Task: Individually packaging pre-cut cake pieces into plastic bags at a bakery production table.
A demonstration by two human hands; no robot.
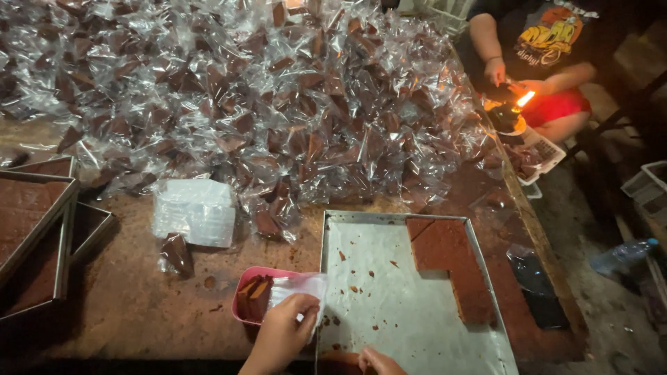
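My left hand (288, 326) pinches a small clear plastic bag (297, 287) over a pink tub (244, 300) that holds brown triangular cake pieces (254, 293). At the bottom edge, my right hand (379, 362) rests on the near rim of a metal baking tray (389, 305), fingers curled, mostly out of frame. What remains of a brown cake slab (451, 260) lies along the tray's right side, with crumbs scattered over the bare part.
A big heap of bagged cake triangles (250, 97) covers the far table. A stack of empty clear bags (194, 212) lies left of the tray. Stacked trays of cake (35, 229) stand at left. Another person (535, 55) sits at top right by a small flame (524, 99).
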